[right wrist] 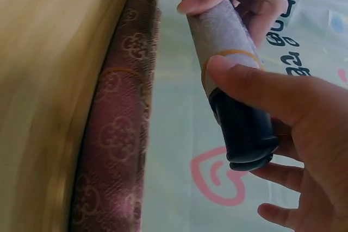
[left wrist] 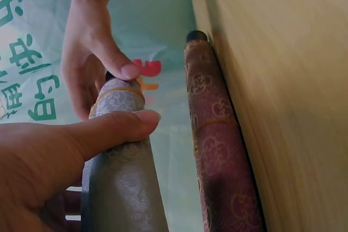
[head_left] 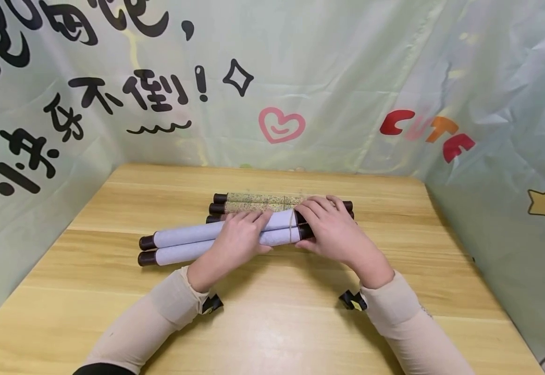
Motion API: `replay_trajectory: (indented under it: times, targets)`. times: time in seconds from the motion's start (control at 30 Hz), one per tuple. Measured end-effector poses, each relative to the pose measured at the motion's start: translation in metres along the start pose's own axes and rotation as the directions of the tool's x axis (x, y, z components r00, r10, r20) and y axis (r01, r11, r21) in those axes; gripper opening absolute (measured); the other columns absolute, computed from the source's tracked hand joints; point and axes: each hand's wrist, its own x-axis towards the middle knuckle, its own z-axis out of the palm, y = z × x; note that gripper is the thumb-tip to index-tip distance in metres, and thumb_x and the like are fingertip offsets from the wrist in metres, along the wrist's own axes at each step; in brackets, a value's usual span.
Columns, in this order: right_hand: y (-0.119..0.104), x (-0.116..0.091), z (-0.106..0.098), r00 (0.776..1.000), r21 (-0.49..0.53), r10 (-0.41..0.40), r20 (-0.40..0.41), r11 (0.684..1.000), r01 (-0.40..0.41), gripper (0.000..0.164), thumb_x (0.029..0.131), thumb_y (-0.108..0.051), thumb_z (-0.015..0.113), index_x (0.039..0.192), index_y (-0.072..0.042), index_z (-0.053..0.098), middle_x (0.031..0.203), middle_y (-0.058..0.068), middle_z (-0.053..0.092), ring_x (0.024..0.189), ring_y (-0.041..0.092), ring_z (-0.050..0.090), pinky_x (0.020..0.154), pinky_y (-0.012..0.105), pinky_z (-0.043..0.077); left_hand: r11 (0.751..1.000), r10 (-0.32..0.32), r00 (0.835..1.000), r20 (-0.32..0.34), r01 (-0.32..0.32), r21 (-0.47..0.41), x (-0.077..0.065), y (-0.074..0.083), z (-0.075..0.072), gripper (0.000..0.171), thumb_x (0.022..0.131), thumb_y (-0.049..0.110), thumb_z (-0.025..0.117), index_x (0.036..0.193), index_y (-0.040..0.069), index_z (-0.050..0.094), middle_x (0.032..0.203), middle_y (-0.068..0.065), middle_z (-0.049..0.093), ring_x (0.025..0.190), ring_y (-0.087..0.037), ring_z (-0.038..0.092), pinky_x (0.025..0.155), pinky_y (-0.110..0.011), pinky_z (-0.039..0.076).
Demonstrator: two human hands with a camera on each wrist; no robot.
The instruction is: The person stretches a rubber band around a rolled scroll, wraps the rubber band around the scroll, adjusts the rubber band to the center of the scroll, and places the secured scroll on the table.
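Two pale blue scrolls (head_left: 183,238) with dark end knobs are held side by side above the table, slanting slightly. My left hand (head_left: 242,237) grips them around the middle, thumb on the near side and fingers over the top. At their right end, my right hand (head_left: 333,229) holds the pair, its thumb (right wrist: 223,71) pressing by a thin tan rubber band (right wrist: 234,52) that circles both scrolls. The dark knobs (right wrist: 244,129) stick out past that thumb. Below the pair, a dark red flower-patterned scroll (left wrist: 217,145) lies on the table with a band around it.
Behind the pale pair lie yellow-green patterned scrolls (head_left: 254,198) with dark ends, partly covered by my right hand. The wooden table (head_left: 272,333) is enclosed by pale green printed cloth (head_left: 347,62) at the back and sides.
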Motion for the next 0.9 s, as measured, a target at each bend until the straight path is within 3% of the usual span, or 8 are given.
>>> replay_trajectory:
  times: [0.23, 0.4, 0.57, 0.9]
  targets:
    - [-0.003, -0.003, 0.010, 0.999, 0.007, -0.038, 0.027, 0.999, 0.038, 0.081, 0.074, -0.051, 0.078, 0.132, -0.001, 0.053, 0.125, 0.011, 0.060, 0.117, 0.029, 0.054, 0.104, 0.053, 0.036, 0.999, 0.041, 0.999, -0.008, -0.042, -0.014, -0.002, 0.003, 0.004, 0.087, 0.066, 0.047, 0.087, 0.138, 0.008, 0.055, 0.126, -0.018, 0.063, 0.111, -0.038, 0.061, 0.088, -0.060, 0.049]
    - [-0.009, -0.005, 0.019, 0.996, 0.042, -0.071, 0.049, 0.997, 0.069, 0.083, 0.073, -0.052, 0.080, 0.132, 0.000, 0.055, 0.120, 0.011, 0.064, 0.110, 0.029, 0.061, 0.102, 0.055, 0.038, 0.995, 0.102, 0.994, 0.023, -0.102, -0.015, -0.002, 0.007, 0.007, 0.086, 0.067, 0.045, 0.088, 0.137, 0.007, 0.055, 0.126, -0.017, 0.063, 0.112, -0.040, 0.060, 0.089, -0.063, 0.047]
    - [-0.014, -0.009, 0.026, 0.995, 0.033, -0.075, 0.072, 0.997, 0.073, 0.089, 0.074, -0.055, 0.077, 0.136, 0.004, 0.050, 0.123, 0.015, 0.063, 0.109, 0.028, 0.062, 0.099, 0.050, 0.043, 0.992, 0.129, 0.991, 0.041, -0.129, -0.011, -0.001, 0.012, 0.010, 0.087, 0.067, 0.048, 0.086, 0.137, 0.007, 0.055, 0.128, -0.015, 0.062, 0.114, -0.038, 0.059, 0.093, -0.062, 0.045]
    - [-0.016, -0.012, 0.017, 0.995, 0.025, -0.079, 0.068, 0.997, 0.078, 0.083, 0.074, -0.057, 0.076, 0.129, 0.002, 0.056, 0.119, 0.015, 0.065, 0.107, 0.030, 0.063, 0.094, 0.045, 0.050, 0.986, 0.159, 0.987, 0.012, -0.158, -0.055, 0.001, 0.018, 0.015, 0.089, 0.066, 0.049, 0.087, 0.135, 0.002, 0.056, 0.126, -0.015, 0.063, 0.112, -0.035, 0.061, 0.092, -0.053, 0.049]
